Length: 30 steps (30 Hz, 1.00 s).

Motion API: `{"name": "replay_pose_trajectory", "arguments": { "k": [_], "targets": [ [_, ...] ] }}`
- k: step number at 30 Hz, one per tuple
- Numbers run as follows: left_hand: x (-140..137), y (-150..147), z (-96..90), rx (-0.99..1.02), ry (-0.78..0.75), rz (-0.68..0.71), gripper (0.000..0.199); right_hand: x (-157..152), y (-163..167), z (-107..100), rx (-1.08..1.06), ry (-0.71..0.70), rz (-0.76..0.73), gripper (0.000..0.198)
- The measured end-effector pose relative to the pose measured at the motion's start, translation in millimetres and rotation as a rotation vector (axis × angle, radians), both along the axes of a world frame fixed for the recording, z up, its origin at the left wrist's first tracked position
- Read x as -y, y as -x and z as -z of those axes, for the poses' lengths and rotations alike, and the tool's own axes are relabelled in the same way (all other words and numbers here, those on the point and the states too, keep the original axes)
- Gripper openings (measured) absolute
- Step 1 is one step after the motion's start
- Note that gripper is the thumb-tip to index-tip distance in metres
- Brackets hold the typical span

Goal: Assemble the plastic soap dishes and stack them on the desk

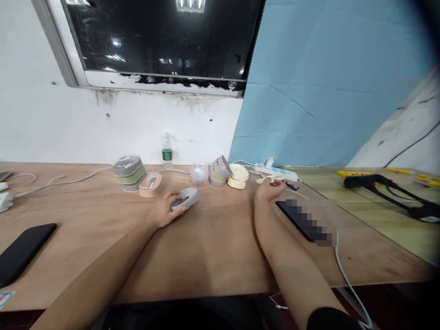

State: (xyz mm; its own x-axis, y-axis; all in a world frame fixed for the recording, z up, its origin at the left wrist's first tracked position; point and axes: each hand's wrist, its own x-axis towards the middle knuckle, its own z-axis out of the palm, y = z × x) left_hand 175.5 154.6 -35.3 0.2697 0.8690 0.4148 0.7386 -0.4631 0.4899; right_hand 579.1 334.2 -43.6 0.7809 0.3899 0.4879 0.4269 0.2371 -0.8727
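My left hand (pixel 165 211) is closed on the rim of a grey oval container (pixel 186 198), tilted just above or against the wooden table. Its thumb lies along the near side, and the fingers reach into the hollow. Farther right, my right hand (pixel 270 188) has curled fingers at a thin cream-coloured piece (pixel 261 180) in front of the power strip (pixel 278 173). Cream-coloured round pieces (pixel 238 173) are stacked to the left of that hand. Beside them grey containers (pixel 222 166) lean on a green and a pinkish one. A clear plastic tub (pixel 199 174) stands alongside.
At left are stacked grey and green containers (pixel 128 170) and a pink container (pixel 151 184). A water bottle (pixel 167 151) stands by the wall. Dark phones lie at the left (pixel 25 252) and right (pixel 299 221). White cables cross the table; a black strapped item (pixel 395 195) lies far right.
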Motion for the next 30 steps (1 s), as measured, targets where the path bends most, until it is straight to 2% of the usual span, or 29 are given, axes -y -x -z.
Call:
{"name": "replay_pose_trajectory", "arguments": {
  "k": [3, 6, 10, 16, 20, 30],
  "targets": [
    [0.4, -0.1, 0.6, 0.005, -0.001, -0.012, 0.048, 2.8, 14.6, -4.1, 0.053, 0.007, 0.119, 0.035],
    [1.8, -0.9, -0.2, 0.009, 0.009, -0.012, 0.048, 1.1, 25.6, -6.6, 0.242, 0.014, 0.007, 0.043],
    [2.9, -1.9, -1.5, 0.005, 0.022, -0.004, 0.048, -5.3, 32.2, -6.5, 0.56, 0.035, -0.141, 0.037],
    [4.2, -2.4, -2.9, 0.016, 0.03, 0.001, 0.048, -6.0, 47.0, -5.8, 0.808, 0.186, -0.203, 0.033],
    [4.1, -2.3, -3.6, 0.016, 0.038, -0.001, 0.048, -1.8, 55.6, -6.2, 0.876, 0.196, -0.261, 0.034],
    [2.1, -4.4, -3.5, 0.078, 0.001, -0.039, 0.05, 16.9, 66.1, -11.5, 0.797, -0.064, -0.287, 0.035]
  ]
}}
